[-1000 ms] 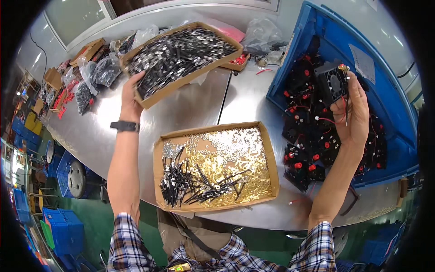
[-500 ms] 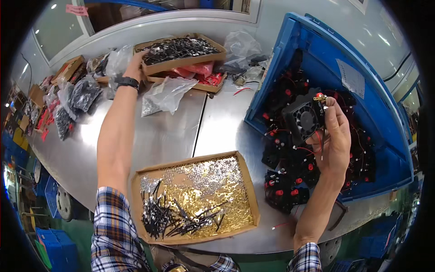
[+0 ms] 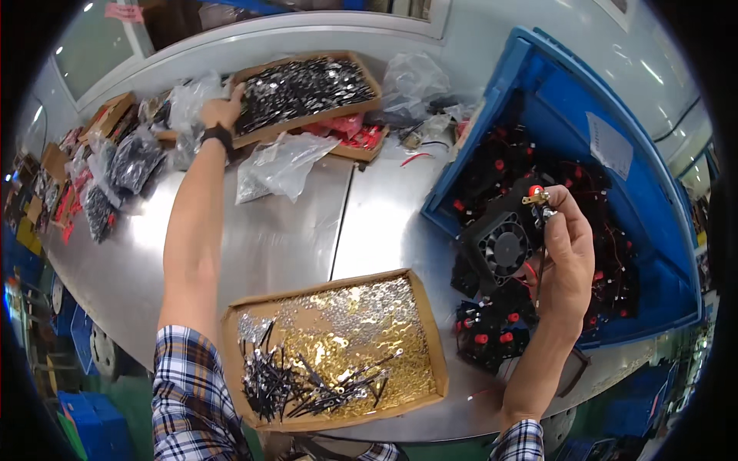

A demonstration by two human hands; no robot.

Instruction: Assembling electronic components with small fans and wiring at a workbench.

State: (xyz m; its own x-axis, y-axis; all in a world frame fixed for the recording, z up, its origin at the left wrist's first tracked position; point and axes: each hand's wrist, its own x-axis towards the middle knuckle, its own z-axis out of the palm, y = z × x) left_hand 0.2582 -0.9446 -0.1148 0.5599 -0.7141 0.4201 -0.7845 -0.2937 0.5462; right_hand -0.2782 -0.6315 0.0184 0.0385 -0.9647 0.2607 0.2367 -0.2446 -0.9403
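My left hand grips the left end of a shallow cardboard tray full of thin black pieces with shiny metal ends. My right hand is closed around a small part with a red cap and a brass tab, pinched between thumb and fingers. A square black cooling fan hangs by this hand and seems joined to the part; the fingers partly hide the join. Nearer me, a second cardboard tray holds gold and silver metal terminals, with a pile of black strips at its left.
A blue plastic crate lies on its side at the right, with several black fans and red-capped parts spilling from it. Clear plastic bags and red parts lie around the far tray. More bagged parts stand at the far left.
The far tray has tipped toward me and shifted slightly left with my left hand. The fan in my right hand has dropped a little and turned its face more toward me.
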